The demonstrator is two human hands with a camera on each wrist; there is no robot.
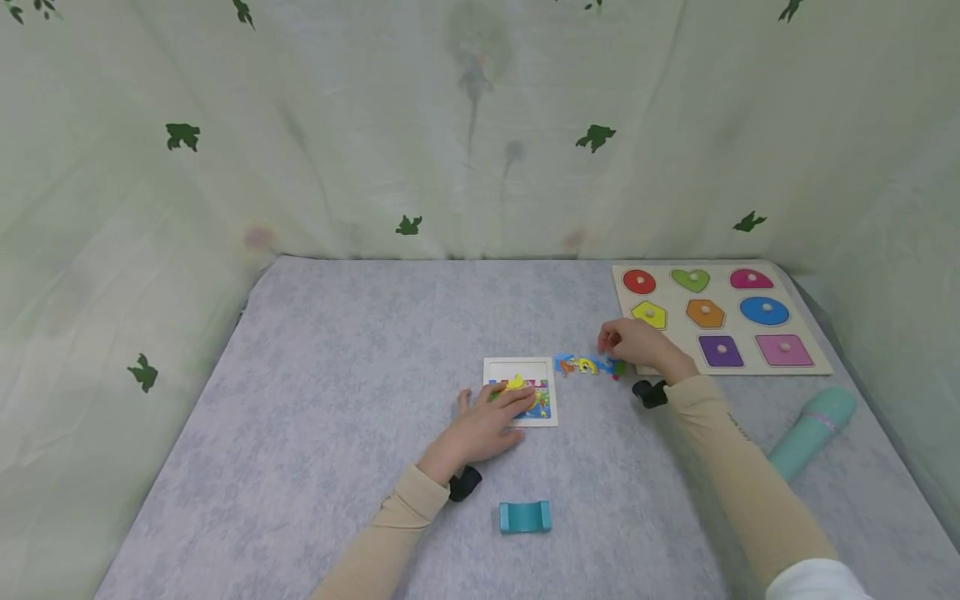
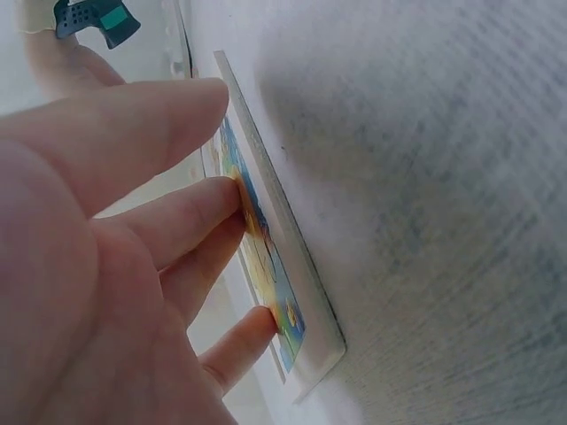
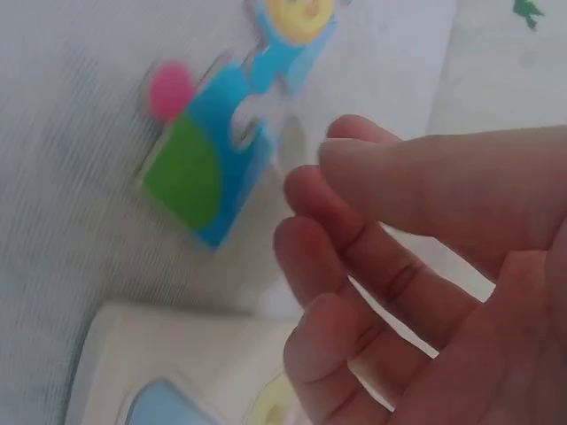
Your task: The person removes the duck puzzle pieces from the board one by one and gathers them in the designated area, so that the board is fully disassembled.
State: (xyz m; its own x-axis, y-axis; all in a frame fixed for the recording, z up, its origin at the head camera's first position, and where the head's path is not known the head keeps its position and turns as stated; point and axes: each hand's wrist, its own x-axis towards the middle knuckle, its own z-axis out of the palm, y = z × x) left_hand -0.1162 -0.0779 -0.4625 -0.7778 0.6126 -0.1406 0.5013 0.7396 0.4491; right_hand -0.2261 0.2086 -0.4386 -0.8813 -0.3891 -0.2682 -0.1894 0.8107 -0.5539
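Note:
A small jigsaw puzzle tray [image 1: 521, 367] with a white frame lies mid-table, its lower part filled with colourful pieces. My left hand [image 1: 483, 429] rests on it, fingers extended; in the left wrist view several fingertips touch the picture [image 2: 288, 305]. Loose jigsaw pieces [image 1: 585, 365] form a row just right of the tray. Over the row's right end hovers my right hand [image 1: 641, 344], thumb near the bent fingers, with nothing visible between them. Below it in the right wrist view lies a blue and green puzzle piece [image 3: 190, 168] with a pink knob beside it.
A wooden shape board [image 1: 731, 292] with knobbed coloured shapes occupies the back right, partly under my right hand. A mint-green cylindrical case [image 1: 813, 429] lies near the right forearm. A teal curved holder [image 1: 525, 517] stands at the front. Patterned fabric [image 1: 480, 167] encloses the table.

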